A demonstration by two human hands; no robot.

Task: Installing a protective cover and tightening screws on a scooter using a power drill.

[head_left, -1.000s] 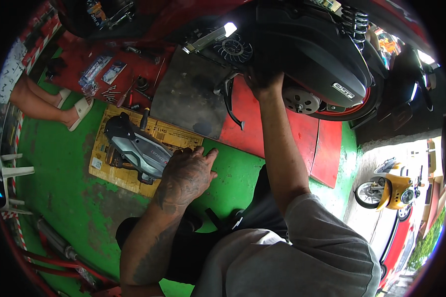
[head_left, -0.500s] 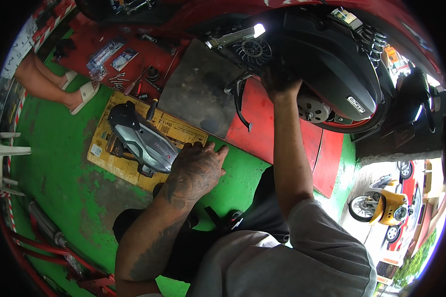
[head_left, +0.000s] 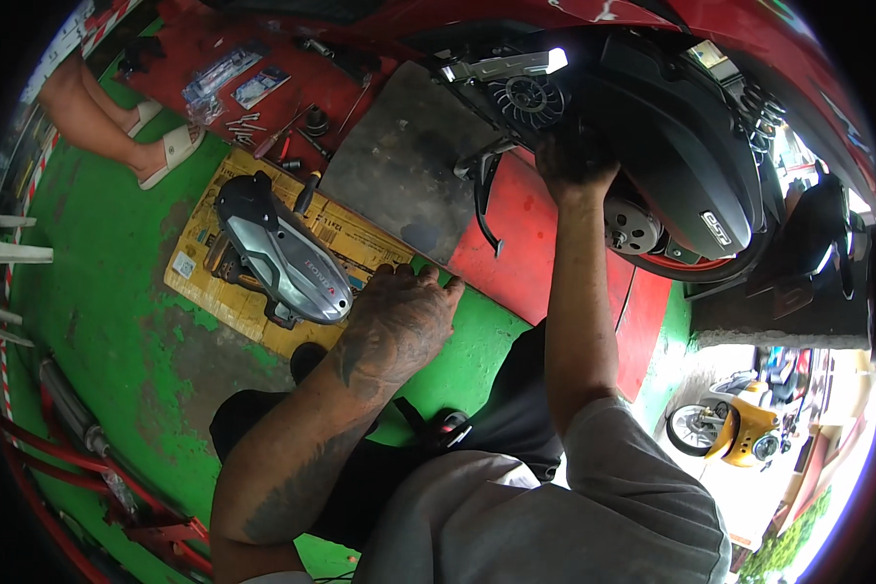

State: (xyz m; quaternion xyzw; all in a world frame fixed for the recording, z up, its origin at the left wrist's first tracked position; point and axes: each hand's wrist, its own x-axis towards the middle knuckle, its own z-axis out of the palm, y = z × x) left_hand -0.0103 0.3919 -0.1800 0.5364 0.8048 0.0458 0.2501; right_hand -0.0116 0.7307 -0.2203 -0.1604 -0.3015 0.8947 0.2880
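Observation:
My right hand (head_left: 576, 167) reaches up to the scooter's engine side, beside the finned round fan (head_left: 529, 100) and against the lower edge of a black casing (head_left: 686, 156). Deep shadow hides its fingers. Behind the wrist a round metal clutch plate (head_left: 633, 226) with holes shows. My left hand (head_left: 399, 316) hangs in front of me with its fingers apart, holding nothing. Close to it, a silver and black engine side cover (head_left: 287, 258) lies on a flattened yellow cardboard (head_left: 204, 287). The cover's rounded end is just left of my knuckles.
A black-handled tool (head_left: 307, 193) rests at the cardboard's edge. Beyond lie sockets (head_left: 315, 122), wrenches (head_left: 245, 127) and plastic packets (head_left: 222, 78) on a red mat. The kickstand (head_left: 487, 209) juts down. Another person's sandalled foot (head_left: 170, 156) stands left; a yellow scooter (head_left: 745, 428) is parked right.
The whole view has shifted a little, with the scooter sitting further right and lower. My left hand now leaves the rounded end of the cover uncovered. My right hand stays at the engine.

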